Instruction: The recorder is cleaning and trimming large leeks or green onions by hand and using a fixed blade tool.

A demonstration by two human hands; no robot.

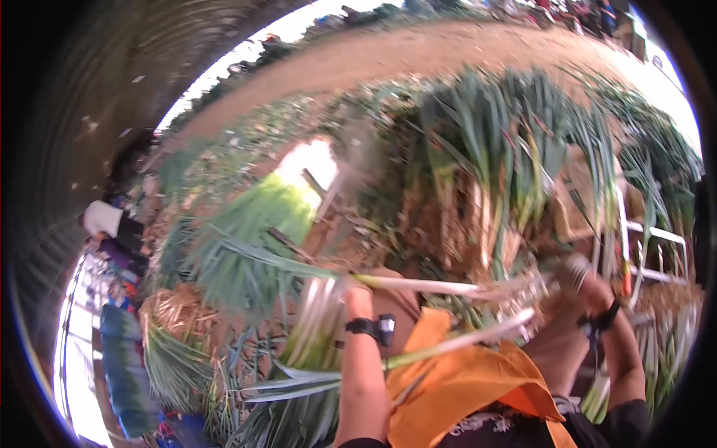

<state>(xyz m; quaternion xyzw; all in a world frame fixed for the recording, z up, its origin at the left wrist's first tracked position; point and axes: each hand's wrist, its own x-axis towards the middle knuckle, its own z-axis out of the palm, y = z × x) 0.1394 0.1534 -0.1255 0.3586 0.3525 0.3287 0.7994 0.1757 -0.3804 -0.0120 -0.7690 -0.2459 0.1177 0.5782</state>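
My left hand (357,287), with a dark strap and small device on its wrist, is closed round a long green onion (418,284). Its leaves trail left past my hand, and its white shaft points right. My right hand (590,290) is smeared by motion near the root end, so its fingers and any hold are unclear. Another green onion (463,341) slants across my lap, below the held one, over an orange cloth (463,381). Under and beside my left forearm lies a pile of green onions (310,328), white ends up.
Upright bunches of green onions (493,157) stand ahead, beside a tan sack or box (573,198). A white frame (657,250) is at right. A fanned, brightly lit bunch (261,216) lies ahead left. Leaf scraps cover the ground. Another person (112,228) is at far left.
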